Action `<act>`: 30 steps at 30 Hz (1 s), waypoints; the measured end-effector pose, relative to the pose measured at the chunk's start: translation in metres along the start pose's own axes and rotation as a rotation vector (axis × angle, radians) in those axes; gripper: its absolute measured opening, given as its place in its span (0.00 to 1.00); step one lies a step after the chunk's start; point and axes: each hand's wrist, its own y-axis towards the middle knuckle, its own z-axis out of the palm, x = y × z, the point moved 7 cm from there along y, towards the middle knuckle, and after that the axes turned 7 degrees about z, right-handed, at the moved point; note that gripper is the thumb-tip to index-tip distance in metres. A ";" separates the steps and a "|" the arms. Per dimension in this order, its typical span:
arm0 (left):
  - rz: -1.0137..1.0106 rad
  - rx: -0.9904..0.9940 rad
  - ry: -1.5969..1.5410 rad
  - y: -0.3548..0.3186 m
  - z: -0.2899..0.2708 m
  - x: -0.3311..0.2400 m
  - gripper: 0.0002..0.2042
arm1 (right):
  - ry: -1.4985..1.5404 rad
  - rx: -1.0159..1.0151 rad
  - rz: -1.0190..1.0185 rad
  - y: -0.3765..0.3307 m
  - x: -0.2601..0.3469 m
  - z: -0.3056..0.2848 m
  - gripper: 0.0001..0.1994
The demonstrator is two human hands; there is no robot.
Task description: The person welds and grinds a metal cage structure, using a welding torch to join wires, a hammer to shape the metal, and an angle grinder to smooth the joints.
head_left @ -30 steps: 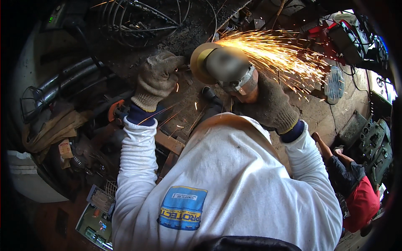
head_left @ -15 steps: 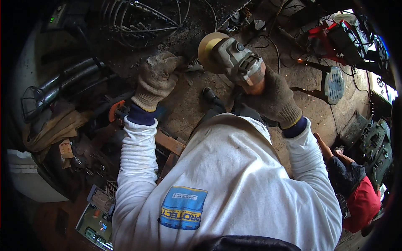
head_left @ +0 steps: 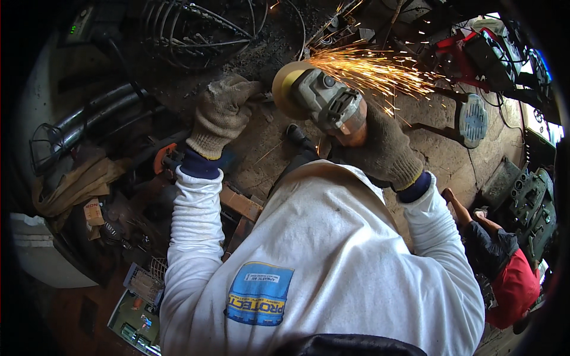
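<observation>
My right hand (head_left: 386, 145), in a brown knit glove, is wrapped round the body of an angle grinder (head_left: 332, 101). The grinder's pale yellow disc (head_left: 286, 89) faces left, toward my other hand. A fan of orange sparks (head_left: 374, 68) streams away to the right from the disc's upper edge. My left hand (head_left: 222, 113), gloved the same way, is closed on a dark metal piece (head_left: 260, 97) whose end reaches toward the disc. The glove hides most of that piece, and the exact spot where disc and metal meet is hard to see.
A bent-rod metal frame (head_left: 202, 26) lies ahead. A stool with a slotted grey top (head_left: 473, 121) stands to the right, near the sparks. A person in a red shirt (head_left: 516, 291) is at the lower right. Metal pipes (head_left: 98, 110) and a brown cloth (head_left: 77, 184) lie left.
Sparks now spray from the disc to the right, where none flew there before. The grinder and my right hand have shifted slightly left, closer to my left hand, which has hardly moved.
</observation>
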 end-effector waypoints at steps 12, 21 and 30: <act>-0.003 0.036 0.015 -0.004 0.003 0.004 0.18 | -0.068 -0.079 -0.134 -0.001 0.007 -0.002 0.36; -0.009 0.012 -0.005 0.004 -0.001 -0.003 0.14 | -0.198 -0.013 -0.019 0.001 0.002 -0.001 0.38; -0.013 -0.038 -0.041 0.001 0.001 0.001 0.10 | -0.144 -0.047 -0.053 0.002 0.006 -0.005 0.39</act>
